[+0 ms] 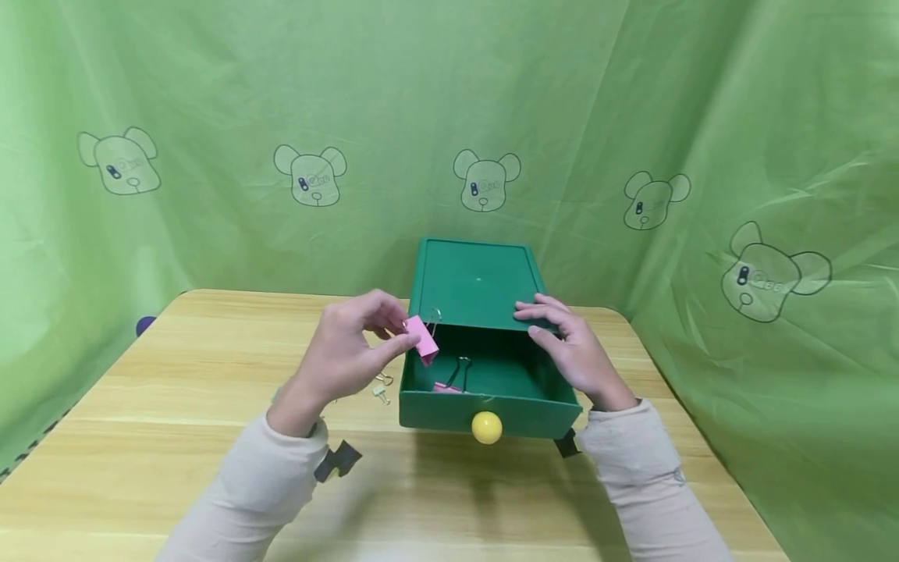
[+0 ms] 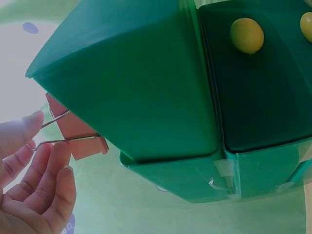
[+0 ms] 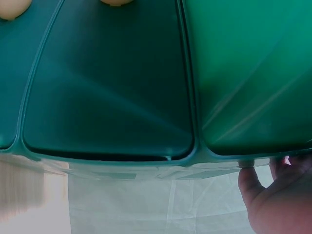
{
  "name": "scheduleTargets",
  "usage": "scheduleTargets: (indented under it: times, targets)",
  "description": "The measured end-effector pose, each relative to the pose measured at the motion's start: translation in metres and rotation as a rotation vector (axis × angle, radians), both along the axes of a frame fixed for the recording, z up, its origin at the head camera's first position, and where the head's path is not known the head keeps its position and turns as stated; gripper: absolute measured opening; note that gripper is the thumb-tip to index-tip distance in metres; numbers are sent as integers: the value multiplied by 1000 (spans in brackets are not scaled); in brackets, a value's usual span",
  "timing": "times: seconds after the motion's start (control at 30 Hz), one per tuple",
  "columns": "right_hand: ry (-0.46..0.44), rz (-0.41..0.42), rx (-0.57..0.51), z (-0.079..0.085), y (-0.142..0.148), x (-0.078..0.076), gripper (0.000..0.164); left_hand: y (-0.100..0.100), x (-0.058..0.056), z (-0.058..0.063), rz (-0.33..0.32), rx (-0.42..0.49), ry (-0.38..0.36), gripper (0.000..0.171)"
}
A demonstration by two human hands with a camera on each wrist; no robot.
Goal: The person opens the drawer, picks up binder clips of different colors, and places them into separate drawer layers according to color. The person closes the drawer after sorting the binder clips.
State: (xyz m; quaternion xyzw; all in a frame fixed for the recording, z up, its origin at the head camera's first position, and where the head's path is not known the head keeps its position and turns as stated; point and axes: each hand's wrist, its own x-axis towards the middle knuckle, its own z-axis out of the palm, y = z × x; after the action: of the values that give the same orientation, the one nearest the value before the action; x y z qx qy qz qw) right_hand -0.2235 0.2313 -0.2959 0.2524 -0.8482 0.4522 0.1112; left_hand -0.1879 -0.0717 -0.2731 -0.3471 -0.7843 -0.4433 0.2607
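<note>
A pink binder clip is pinched in my left hand, over the left edge of the pulled-out drawer. In the left wrist view, the thumb and fingers hold the clip's wire handles, and the drawer hides part of its body. Inside the drawer lies another pink clip; dark wire handles stand up beside it. My right hand rests on the front right corner of the green cabinet, fingers spread and lightly bent. The right wrist view shows its thumb by the cabinet's side.
Small clips lie on the wooden table left of the drawer. A yellow round knob juts from the drawer front. Lower drawers sit beneath. A black piece is near my left sleeve. Green curtain surrounds the table.
</note>
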Motion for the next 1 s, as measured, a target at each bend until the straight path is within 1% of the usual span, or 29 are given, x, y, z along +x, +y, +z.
scheduleTargets:
  times: [0.17, 0.33, 0.57, 0.7, 1.0]
  targets:
    - [-5, -3, 4, -1, 0, 0, 25, 4, -1, -1, -16, -13, -2, 18]
    - [0, -2, 4, -1, 0, 0, 25, 9, -2, -1, -17, -39, -8, 17]
    - [6, 1, -2, 0, 0, 0, 24, 15, -3, 0, -22, -101, -8, 18]
    - [2, -1, -2, -1, 0, 0, 24, 19, -4, 0, -27, -129, -23, 17]
    - [16, 2, -8, -1, 0, 0, 24, 26, -6, 1, -43, -158, -31, 17]
